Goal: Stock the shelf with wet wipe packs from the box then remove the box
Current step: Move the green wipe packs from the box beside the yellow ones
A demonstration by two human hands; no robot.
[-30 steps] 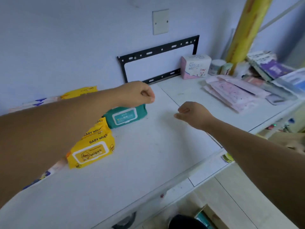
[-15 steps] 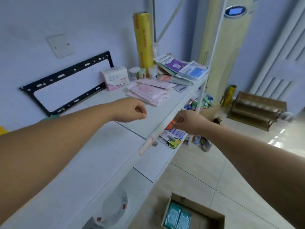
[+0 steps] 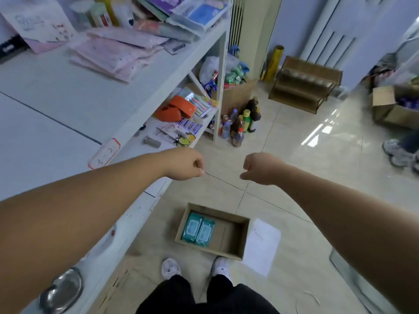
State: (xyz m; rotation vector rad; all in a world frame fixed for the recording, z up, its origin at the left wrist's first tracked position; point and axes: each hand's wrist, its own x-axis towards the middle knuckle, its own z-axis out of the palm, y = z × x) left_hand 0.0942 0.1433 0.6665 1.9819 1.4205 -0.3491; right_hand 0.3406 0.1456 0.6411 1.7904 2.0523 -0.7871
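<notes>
An open cardboard box (image 3: 235, 240) stands on the floor in front of my feet. Two teal wet wipe packs (image 3: 198, 227) lie side by side in its left half. My left hand (image 3: 184, 164) hangs in the air beside the white shelf (image 3: 68, 91), fingers curled and holding nothing. My right hand (image 3: 260, 168) is level with it, also curled and empty. Both hands are well above the box.
Pink packets (image 3: 113, 53) and booklets lie on the shelf's far end. Lower shelves hold stationery and a steel bowl (image 3: 61, 293). Bottles (image 3: 238, 125) stand by the shelf leg. A white sheet (image 3: 260, 245) lies right of the box. Another person's shoe (image 3: 396, 152) is at right.
My view has swung from the shelf top down to the floor. Both hands left the shelf and now hang above the box. The stocked wipe packs are out of view.
</notes>
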